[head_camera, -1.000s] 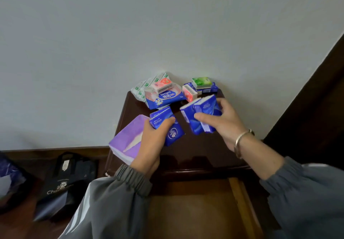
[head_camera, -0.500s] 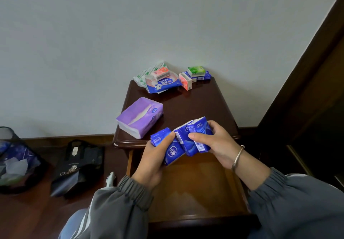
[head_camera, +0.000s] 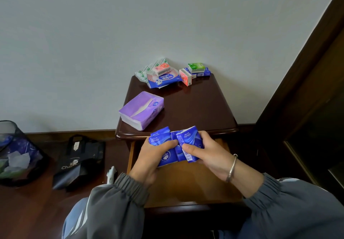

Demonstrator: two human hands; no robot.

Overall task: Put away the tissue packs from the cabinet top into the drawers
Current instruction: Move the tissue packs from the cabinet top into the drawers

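I have my left hand (head_camera: 149, 156) and right hand (head_camera: 206, 153) both clenched on a bunch of blue tissue packs (head_camera: 176, 145), pressed together between them. I hold the bunch over the open drawer (head_camera: 186, 186), just in front of the cabinet top (head_camera: 195, 108). On that top I see a purple tissue pack (head_camera: 141, 110) near the left edge, and a cluster of small packs (head_camera: 167, 74) at the back against the wall (head_camera: 130, 24).
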